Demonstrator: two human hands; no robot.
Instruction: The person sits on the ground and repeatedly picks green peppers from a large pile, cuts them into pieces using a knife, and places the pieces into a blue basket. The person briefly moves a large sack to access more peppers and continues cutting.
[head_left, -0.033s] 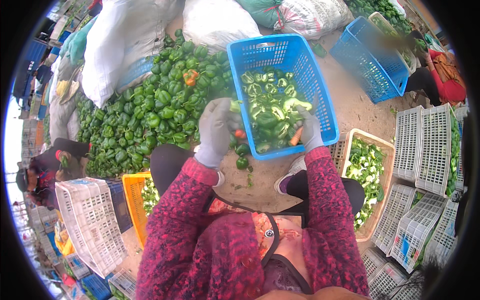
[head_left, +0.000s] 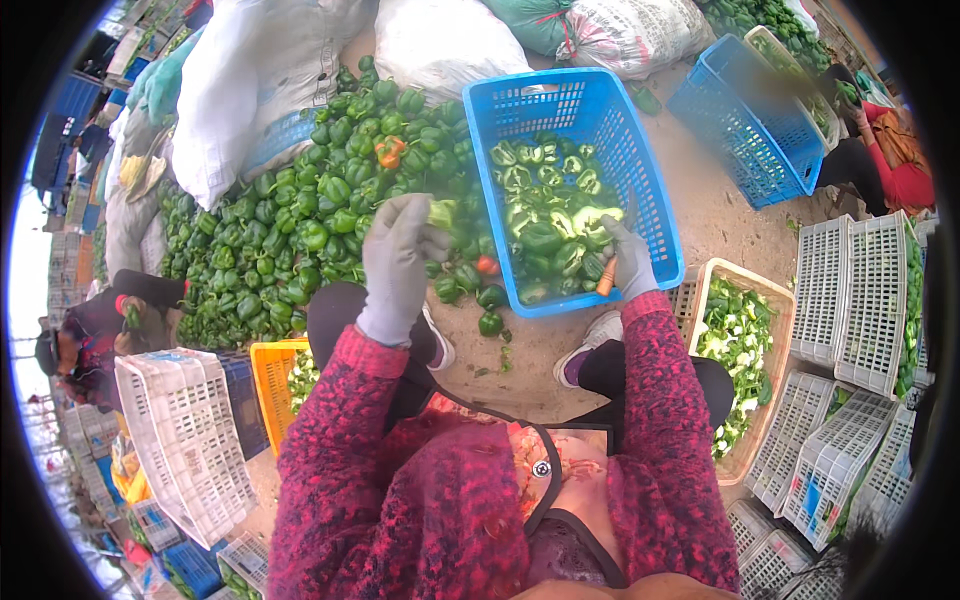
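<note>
- Workpiece: the light green pepper piece [head_left: 442, 213] sits at the fingertips of the gloved left hand [head_left: 402, 250], between the heap of whole peppers [head_left: 330, 190] and the left wall of the blue crate [head_left: 660, 225].
- Left fingers: bent inward, apparently pinching the piece; blur hides the exact contact.
- Right fingers: the gloved right hand [head_left: 630, 262] is curled round a wooden handle [head_left: 606, 277] above the crate's near right part. The tool's working end cannot be made out.
- Grip: hold the piece firmly by its outer flesh, without crushing its wall. Keep the thumb clear of any cutting line.
- Tool control: maintain a full grasp on the handle and direct the working end away from the left hand.
- Placement: lower good flesh onto the cut peppers [head_left: 540, 235] inside the crate; avoid striking the rim.
- Change, left hand: shifted leftward from its earlier position beside the crate wall, so the piece stands clear of the rim it met before.
- Change, floor: more of the red pepper [head_left: 487, 265] and the nearby green ones is exposed.
- Unchanged: the right hand remains over the crate, with the handle more plainly visible.
</note>
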